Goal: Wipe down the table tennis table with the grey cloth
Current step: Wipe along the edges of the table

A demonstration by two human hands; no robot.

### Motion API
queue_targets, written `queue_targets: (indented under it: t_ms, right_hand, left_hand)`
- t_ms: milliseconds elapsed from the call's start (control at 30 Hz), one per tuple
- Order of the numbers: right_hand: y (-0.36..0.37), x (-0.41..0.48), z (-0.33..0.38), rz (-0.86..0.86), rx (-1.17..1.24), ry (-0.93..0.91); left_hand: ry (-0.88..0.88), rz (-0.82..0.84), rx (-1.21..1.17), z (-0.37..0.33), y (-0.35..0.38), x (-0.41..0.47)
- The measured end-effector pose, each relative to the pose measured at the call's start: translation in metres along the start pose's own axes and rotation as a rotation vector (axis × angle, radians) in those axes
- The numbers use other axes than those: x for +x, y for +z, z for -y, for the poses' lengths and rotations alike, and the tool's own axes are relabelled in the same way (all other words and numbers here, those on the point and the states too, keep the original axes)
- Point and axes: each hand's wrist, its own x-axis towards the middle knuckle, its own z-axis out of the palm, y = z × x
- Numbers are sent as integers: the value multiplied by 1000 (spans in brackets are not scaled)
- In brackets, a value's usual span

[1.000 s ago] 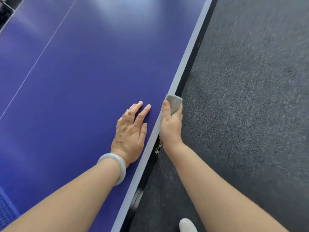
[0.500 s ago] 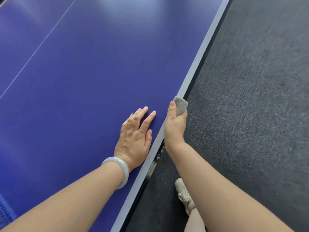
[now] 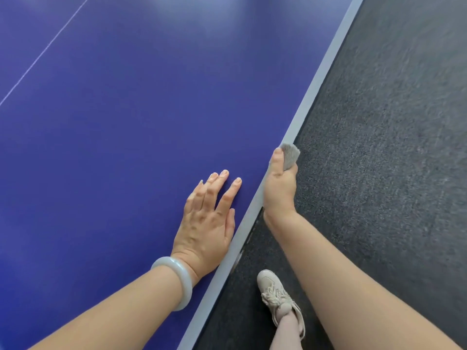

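Now we are pressing our left hand [image 3: 206, 223] flat on the blue worktop [image 3: 126, 122], its fingers straight and slightly spread, a pale bangle [image 3: 177, 281] sitting at the wrist. At three o'clock of it, our right hand [image 3: 279, 190] is gripping the grey cloth [image 3: 290, 154], fingers curled round it and thumb lying along the grey edge strip [image 3: 316, 79]. The cloth is poking out at twelve o'clock of the fist, touching that edge. At six o'clock, our beige shoe [image 3: 275, 294] is standing on the dark carpet [image 3: 379, 147].
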Motion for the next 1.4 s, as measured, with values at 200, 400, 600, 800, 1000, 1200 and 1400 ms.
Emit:
queue_targets:
  t_ms: [200,400,600,800,1000,1200,1400]
  right_hand:
    - [-7,17,6,124,-54,-1]
    - [-12,17,11,171,-83,-6]
    - [-18,20,8,232,-62,-9]
    - [-17,21,4,250,-60,35]
    - [5,74,46,-2,27,11]
    - [7,98,54,-35,32,-77]
    - [-1,-1,-2,40,24,-79]
  left_hand:
    - [-8,17,39,-7,-9,11]
    - [-41,4,-45,-30,-22,101]
    - [40,17,-15,-40,-15,200]
    - [38,-4,-69,-40,-3,214]
    - [32,12,-49,-41,-2,216]
    - [33,-6,-31,-40,0,215]
    - [41,-9,-39,-39,1,214]
